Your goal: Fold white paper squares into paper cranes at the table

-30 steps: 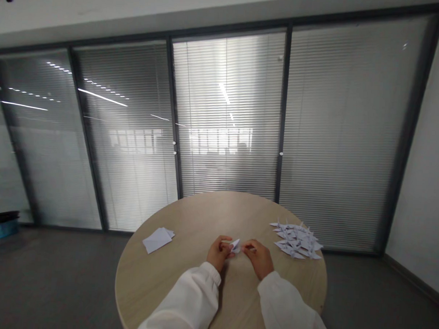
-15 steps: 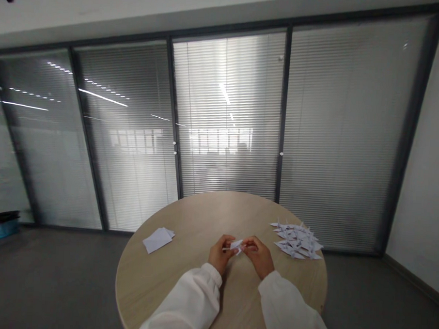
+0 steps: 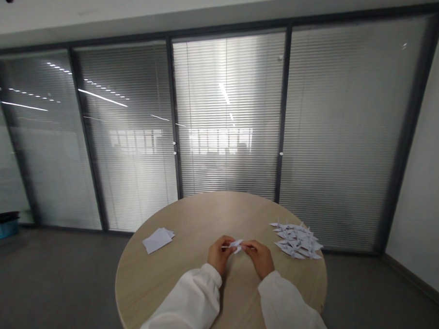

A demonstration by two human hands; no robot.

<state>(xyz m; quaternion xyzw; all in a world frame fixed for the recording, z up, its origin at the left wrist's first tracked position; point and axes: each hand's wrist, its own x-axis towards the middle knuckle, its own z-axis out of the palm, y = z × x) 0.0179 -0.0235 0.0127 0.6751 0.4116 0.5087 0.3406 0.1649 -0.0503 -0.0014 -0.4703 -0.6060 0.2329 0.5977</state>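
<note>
A small folded white paper piece [image 3: 235,244] is pinched between both hands just above the round wooden table [image 3: 185,279]. My left hand [image 3: 219,254] grips its left end with closed fingers. My right hand [image 3: 261,258] holds its right end, fingers also closed. Both arms wear white sleeves. The paper looks partly opened out, with thin points sticking out sideways.
A pile of several folded white paper cranes [image 3: 297,238] lies at the table's right side. A small stack of flat white paper sheets [image 3: 158,239] rests at the left. Behind the table stands a glass wall with shut blinds [image 3: 228,121]. Dark floor surrounds the table.
The paper piece has been spread wider between the hands, going from a compact upright point to a flatter, stretched shape. Both hands stayed in nearly the same place.
</note>
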